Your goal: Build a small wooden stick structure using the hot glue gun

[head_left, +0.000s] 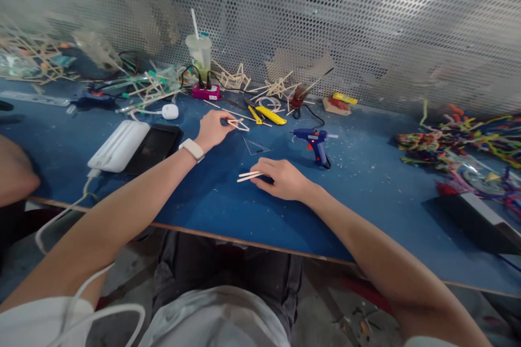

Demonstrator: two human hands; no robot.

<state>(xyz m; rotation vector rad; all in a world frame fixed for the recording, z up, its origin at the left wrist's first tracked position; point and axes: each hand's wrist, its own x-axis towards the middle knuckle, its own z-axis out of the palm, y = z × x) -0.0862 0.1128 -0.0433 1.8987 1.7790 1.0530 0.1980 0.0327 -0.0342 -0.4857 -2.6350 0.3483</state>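
Observation:
My left hand [215, 127], with a white band on the wrist, pinches a small frame of thin wooden sticks [241, 125] over the blue table. Nearer the front edge, my right hand [280, 178] is closed on two pale wooden sticks [249, 176] whose ends point left. Between the hands lies a clear set square [256, 147]. A blue glue gun [315, 143] rests to the right, its nozzle toward the left. Behind my hands are a yellow utility knife [271, 115] and yellow-handled pliers [255, 115].
A white power bank [119, 146] and a dark phone [151, 146] lie left of my left arm. A pink power strip [205, 92] and a drink cup [199, 54] stand behind. Stick structures [277, 87] line the perforated panel. Colourful yarn [456, 141] and a dark box [478, 222] are right. Someone's arm [16, 171] is left.

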